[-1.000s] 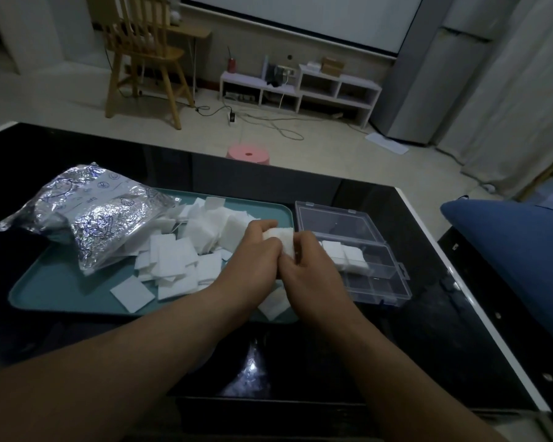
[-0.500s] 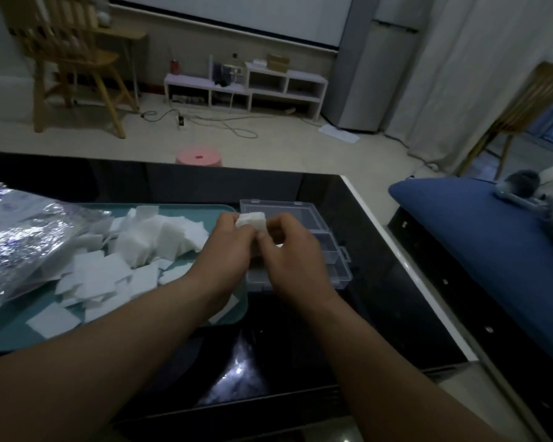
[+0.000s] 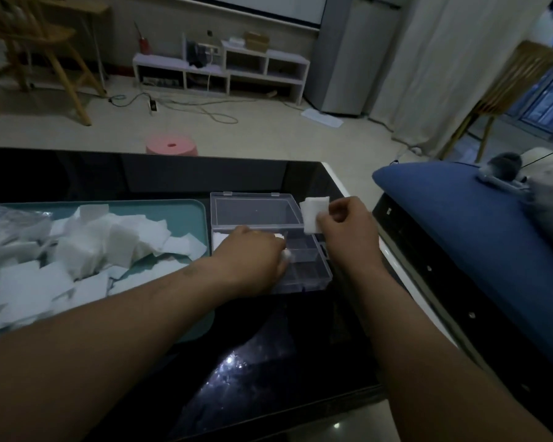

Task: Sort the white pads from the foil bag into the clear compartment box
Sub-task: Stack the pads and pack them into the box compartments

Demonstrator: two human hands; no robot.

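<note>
The dark desk bears a teal tray holding the foil bag and loose white pads. Right of it lies the clear compartment box, open. Our left hand curls onto pads inside it; pinching or pressing, we cannot tell. Our right hand pinches a pad stack at the box's far right edge: released there, it could miss.

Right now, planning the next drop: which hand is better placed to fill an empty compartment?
Likely right: the right hand pinches white pads by the clear box; the left hand reaches inside it.
</note>
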